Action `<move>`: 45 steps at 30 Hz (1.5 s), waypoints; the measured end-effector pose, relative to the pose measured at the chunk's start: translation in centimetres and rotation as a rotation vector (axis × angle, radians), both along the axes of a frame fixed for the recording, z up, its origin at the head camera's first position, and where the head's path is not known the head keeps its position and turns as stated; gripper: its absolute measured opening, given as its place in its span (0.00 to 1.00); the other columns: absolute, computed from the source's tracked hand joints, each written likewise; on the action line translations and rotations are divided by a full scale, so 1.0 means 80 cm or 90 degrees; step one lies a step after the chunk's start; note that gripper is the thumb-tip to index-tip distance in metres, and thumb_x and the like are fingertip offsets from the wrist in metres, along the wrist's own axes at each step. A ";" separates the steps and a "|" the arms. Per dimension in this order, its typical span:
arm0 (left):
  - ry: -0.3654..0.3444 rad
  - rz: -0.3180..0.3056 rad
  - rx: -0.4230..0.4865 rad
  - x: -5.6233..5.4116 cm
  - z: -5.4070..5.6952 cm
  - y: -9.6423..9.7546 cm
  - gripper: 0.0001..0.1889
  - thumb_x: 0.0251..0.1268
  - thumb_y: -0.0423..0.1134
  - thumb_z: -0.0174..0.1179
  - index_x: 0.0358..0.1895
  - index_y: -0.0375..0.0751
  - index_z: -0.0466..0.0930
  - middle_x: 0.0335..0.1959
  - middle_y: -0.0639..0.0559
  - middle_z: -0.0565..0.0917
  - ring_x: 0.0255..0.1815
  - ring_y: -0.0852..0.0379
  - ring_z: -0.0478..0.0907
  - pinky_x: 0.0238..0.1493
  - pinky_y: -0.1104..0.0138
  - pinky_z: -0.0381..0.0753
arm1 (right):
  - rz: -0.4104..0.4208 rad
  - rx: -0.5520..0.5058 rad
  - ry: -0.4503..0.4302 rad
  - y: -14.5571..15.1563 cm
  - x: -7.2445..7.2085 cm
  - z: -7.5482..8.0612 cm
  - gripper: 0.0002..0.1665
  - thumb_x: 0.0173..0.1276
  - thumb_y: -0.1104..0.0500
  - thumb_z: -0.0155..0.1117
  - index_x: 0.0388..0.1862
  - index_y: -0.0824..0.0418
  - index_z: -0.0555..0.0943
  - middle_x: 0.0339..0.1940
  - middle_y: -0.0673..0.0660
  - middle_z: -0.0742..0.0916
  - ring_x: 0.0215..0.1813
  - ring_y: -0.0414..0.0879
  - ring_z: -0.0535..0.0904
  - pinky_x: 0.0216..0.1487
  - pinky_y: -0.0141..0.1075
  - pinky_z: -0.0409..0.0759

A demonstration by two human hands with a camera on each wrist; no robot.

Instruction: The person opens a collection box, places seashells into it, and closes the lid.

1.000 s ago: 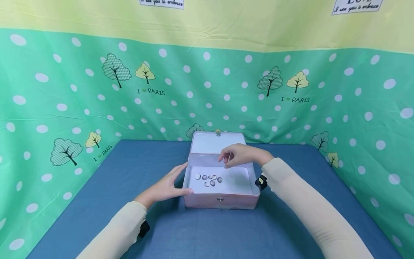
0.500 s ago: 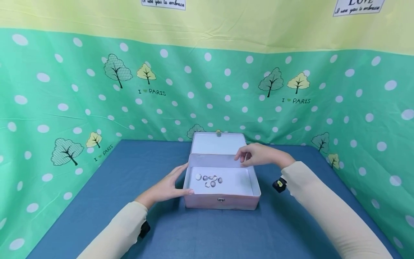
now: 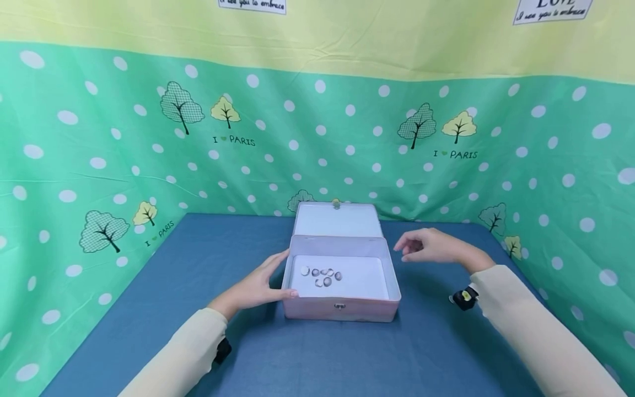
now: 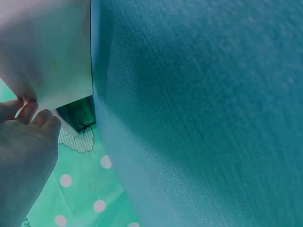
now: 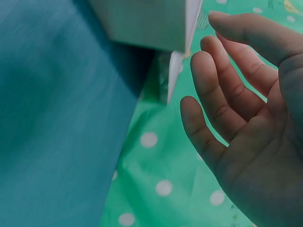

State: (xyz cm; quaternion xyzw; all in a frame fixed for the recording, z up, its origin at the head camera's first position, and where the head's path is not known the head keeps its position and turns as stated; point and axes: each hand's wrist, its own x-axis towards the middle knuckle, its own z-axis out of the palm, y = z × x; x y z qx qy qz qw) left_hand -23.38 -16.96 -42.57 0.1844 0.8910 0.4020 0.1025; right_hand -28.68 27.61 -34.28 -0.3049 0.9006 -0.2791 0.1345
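Observation:
A pink tin box [image 3: 339, 310] stands on the blue table with its hinged lid [image 3: 337, 220] swung back. Several small shell-like pieces [image 3: 327, 282], whitish and purplish-brown, lie on the left half of its white floor. My left hand [image 3: 255, 284] rests against the box's left side, its thumb on the front left corner of the rim and its fingers reaching back along the wall. In the left wrist view those fingertips touch the box's outer wall [image 4: 52, 61]. My right hand [image 3: 434, 246] hovers right of the box, fingers loosely bent. The right wrist view shows nothing in it.
Blue cloth [image 3: 327, 358] covers the table. A green curtain [image 3: 317, 160] with white dots and printed trees hangs behind and at both sides. The raised lid reaches close to the back curtain. A small metal clasp [image 3: 339, 306] is on the box's front.
My right hand has moved from above the box out to the right, past its right wall. The left hand, the box and the pieces inside have stayed put.

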 end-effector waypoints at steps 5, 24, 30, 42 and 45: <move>-0.002 -0.001 0.004 0.001 0.001 0.001 0.56 0.55 0.63 0.71 0.82 0.59 0.45 0.81 0.49 0.49 0.79 0.39 0.48 0.66 0.34 0.58 | -0.026 0.010 -0.006 0.031 0.011 -0.009 0.12 0.69 0.56 0.69 0.48 0.58 0.83 0.36 0.49 0.85 0.42 0.45 0.82 0.43 0.36 0.81; -0.003 -0.003 0.009 0.002 0.000 0.001 0.55 0.56 0.62 0.71 0.82 0.60 0.45 0.81 0.48 0.50 0.78 0.39 0.49 0.66 0.33 0.58 | -0.090 0.014 -0.069 0.110 0.054 -0.079 0.12 0.68 0.63 0.69 0.49 0.64 0.85 0.40 0.54 0.87 0.37 0.42 0.81 0.36 0.35 0.80; -0.008 0.001 0.011 0.001 0.000 0.000 0.56 0.56 0.62 0.71 0.82 0.59 0.45 0.81 0.48 0.50 0.78 0.39 0.49 0.65 0.33 0.58 | -0.107 0.011 -0.091 0.125 0.063 -0.092 0.13 0.67 0.60 0.70 0.48 0.64 0.85 0.34 0.53 0.84 0.28 0.44 0.79 0.30 0.36 0.77; -0.008 0.001 0.010 0.003 0.001 0.000 0.55 0.56 0.62 0.71 0.82 0.60 0.45 0.81 0.48 0.49 0.79 0.39 0.48 0.65 0.33 0.58 | -0.113 -0.020 -0.107 0.137 0.066 -0.109 0.11 0.67 0.60 0.71 0.45 0.63 0.83 0.35 0.55 0.82 0.32 0.41 0.76 0.32 0.33 0.77; -0.007 0.000 0.013 0.003 0.001 0.000 0.55 0.56 0.62 0.71 0.82 0.60 0.45 0.81 0.48 0.50 0.79 0.39 0.49 0.66 0.33 0.58 | -0.115 -0.018 -0.101 0.138 0.066 -0.109 0.10 0.67 0.60 0.70 0.45 0.62 0.84 0.35 0.55 0.82 0.32 0.40 0.76 0.32 0.33 0.77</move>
